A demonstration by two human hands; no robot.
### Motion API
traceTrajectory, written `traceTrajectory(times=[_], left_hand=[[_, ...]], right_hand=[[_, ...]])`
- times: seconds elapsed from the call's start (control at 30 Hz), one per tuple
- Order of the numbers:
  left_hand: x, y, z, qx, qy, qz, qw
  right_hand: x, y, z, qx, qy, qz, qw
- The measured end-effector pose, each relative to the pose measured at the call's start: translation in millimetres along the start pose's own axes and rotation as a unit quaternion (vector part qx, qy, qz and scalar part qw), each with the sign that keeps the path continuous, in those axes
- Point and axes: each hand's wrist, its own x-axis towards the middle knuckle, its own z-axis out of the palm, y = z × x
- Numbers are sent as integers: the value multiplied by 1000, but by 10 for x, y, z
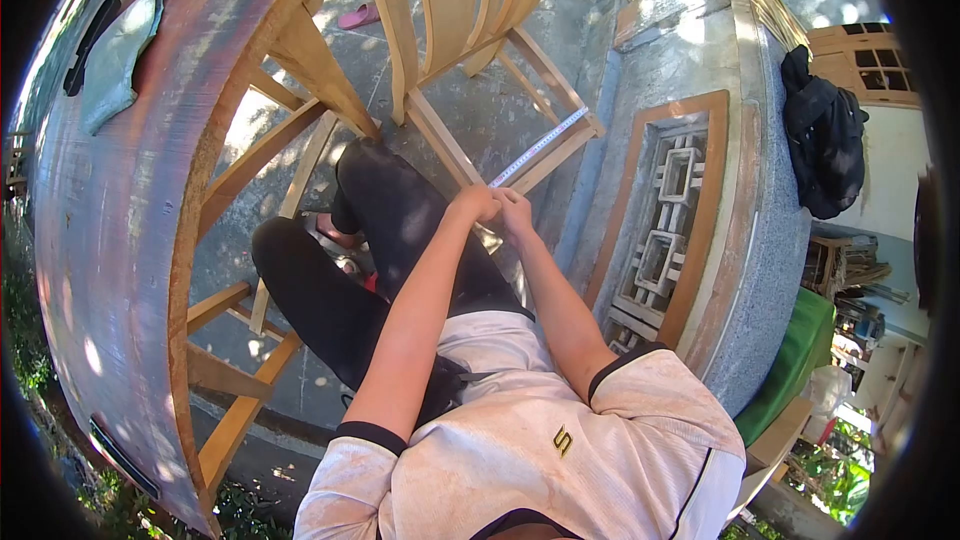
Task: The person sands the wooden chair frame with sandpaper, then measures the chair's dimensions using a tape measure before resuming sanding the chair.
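A wooden chair frame [432, 130] without a seat panel stands in front of me, its slatted backrest at the top of the view. Along one rail of its seat lies the pale blade of a tape measure [540, 149], stretched from the far corner to the near one. My left hand [474, 204] is closed at the near corner, gripping the tape end there. Beside it, touching, my right hand [514, 212] is pinched on the same end. The fingers partly cover what they hold, and no tape case shows.
At left stands a large wooden table [120, 240] with a grey cloth piece [125, 65] and a dark strip on it. A pink slipper [358, 16] lies on the concrete floor. To the right, a ledge carries a black garment [825, 140].
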Motion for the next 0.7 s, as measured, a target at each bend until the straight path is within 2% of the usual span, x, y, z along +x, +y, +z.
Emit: traceTrajectory(times=[0.2, 0.47, 0.57, 0.7], left_hand=[[65, -55, 83, 7, 42, 17, 999], [-45, 16, 56, -56, 81, -4, 995], [-51, 2, 45, -74, 94, 23, 993], [-165, 117, -97, -100, 55, 7, 993]], right_hand=[[-6, -42, 23, 0, 18, 1, 1000], [-81, -213, 128, 3, 81, -45, 996], [6, -235, 93, -75, 139, -89, 983], [12, -392, 59, -124, 138, -87, 979]])
